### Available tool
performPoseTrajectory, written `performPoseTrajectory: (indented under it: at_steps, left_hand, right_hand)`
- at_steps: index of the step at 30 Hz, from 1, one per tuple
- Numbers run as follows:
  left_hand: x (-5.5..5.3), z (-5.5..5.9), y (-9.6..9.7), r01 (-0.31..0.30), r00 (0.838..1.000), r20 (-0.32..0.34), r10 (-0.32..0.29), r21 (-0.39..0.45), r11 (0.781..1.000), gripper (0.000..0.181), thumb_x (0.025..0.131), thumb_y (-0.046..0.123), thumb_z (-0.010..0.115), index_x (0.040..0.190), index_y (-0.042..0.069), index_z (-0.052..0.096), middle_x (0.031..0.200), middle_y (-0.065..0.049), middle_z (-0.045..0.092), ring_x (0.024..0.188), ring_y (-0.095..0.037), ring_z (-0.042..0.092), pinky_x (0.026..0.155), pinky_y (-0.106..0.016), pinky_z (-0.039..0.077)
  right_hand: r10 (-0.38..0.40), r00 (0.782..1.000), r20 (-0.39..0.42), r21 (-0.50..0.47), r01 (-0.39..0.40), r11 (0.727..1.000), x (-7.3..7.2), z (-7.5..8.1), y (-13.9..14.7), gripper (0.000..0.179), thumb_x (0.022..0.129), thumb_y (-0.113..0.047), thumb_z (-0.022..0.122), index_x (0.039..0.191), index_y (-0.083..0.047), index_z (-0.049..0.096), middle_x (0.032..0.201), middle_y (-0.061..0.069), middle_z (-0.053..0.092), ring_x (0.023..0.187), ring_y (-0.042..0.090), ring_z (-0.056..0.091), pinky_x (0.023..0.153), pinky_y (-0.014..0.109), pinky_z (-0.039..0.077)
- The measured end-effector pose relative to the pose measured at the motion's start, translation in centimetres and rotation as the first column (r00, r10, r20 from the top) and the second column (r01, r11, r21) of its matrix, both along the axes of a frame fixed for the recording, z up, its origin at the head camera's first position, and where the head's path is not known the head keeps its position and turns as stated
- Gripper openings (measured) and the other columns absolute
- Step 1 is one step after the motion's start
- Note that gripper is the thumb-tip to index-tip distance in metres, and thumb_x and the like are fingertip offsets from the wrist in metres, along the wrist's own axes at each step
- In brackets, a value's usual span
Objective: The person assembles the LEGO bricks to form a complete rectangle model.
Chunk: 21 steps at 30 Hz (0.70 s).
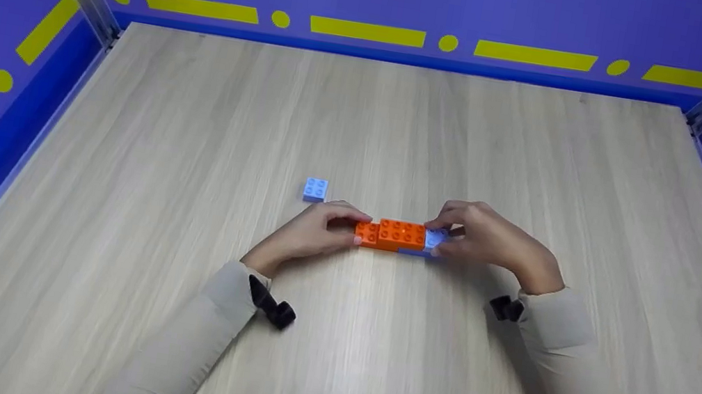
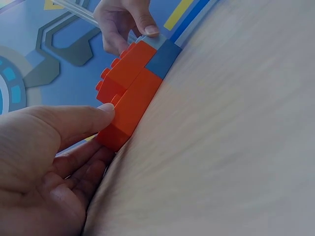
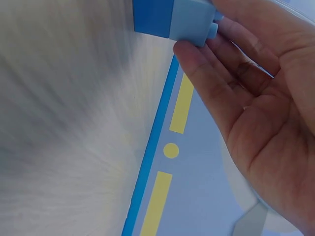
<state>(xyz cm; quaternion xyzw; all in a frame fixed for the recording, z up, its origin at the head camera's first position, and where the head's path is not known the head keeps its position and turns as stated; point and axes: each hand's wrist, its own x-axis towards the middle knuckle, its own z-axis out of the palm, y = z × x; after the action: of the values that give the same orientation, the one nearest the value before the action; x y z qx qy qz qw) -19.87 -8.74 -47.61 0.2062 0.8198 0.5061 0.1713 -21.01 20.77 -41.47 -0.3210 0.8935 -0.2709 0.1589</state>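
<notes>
A two-layer row of toy building bricks sits on the table between the hands. An orange brick (image 2: 135, 110) and a darker blue brick (image 2: 165, 60) form its lower layer. On top are another orange brick (image 1: 401, 233), spanning the middle, and a small light blue brick (image 3: 191, 20) at the right end. My left hand (image 1: 310, 229) pinches the left end of the lower orange brick between thumb and fingers. With thumb and fingers, my right hand (image 1: 492, 237) grips the light blue brick, which sits over the darker blue one.
One loose light blue brick (image 1: 315, 189) with studs up lies just beyond the left hand. The wood-grain table (image 1: 192, 130) is bordered by blue walls (image 1: 367, 6) with yellow markings at the back and sides.
</notes>
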Motion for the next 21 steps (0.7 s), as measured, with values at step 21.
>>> performPoseTrajectory:
  at_steps: [21]
  left_hand:
    - [-0.3,1.7,-0.8,0.007,0.994,-0.110,-0.007,-0.004,1.000,0.035,0.090,0.017,0.066,0.123,0.005,0.064,0.120,-0.011,0.064,0.109,-0.023,0.060,0.097,-0.037,0.048]
  right_hand:
    - [0.007,1.000,-0.018,-0.004,-0.007,1.000,0.0,-0.2,0.2,0.029,0.080,-0.004,0.072,0.109,-0.002,0.072,0.101,0.007,0.065,0.098,0.023,0.065,0.085,0.039,0.056]
